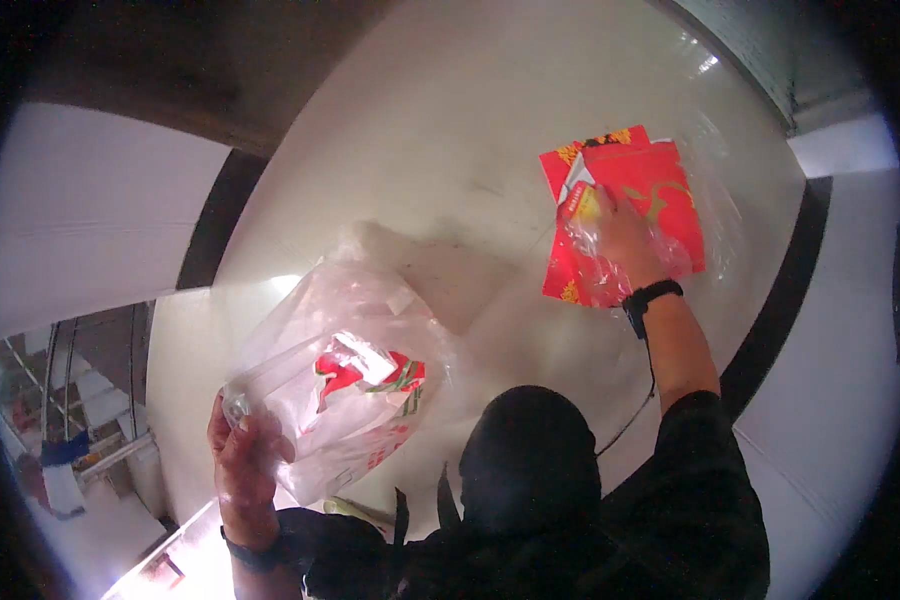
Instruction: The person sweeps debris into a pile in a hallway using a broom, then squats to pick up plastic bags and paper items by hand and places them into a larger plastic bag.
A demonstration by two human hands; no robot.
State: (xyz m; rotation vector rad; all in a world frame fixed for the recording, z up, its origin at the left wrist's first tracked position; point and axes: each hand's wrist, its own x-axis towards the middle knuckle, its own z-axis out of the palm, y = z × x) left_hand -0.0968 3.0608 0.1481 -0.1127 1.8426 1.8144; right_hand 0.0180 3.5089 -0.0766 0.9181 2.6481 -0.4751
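Hand, left [245, 455], pinching edge of translucent plastic bag [355, 295] on pale floor [450, 100]; red-green-white packaging [407, 372] shows through the plastic. Well apart, farther right from where I stand: right hand [625, 240], dark band [660, 290] at wrist, fingers bent over red sheets [675, 180] and small yellow-red piece [578, 203]; can't tell if gripping.
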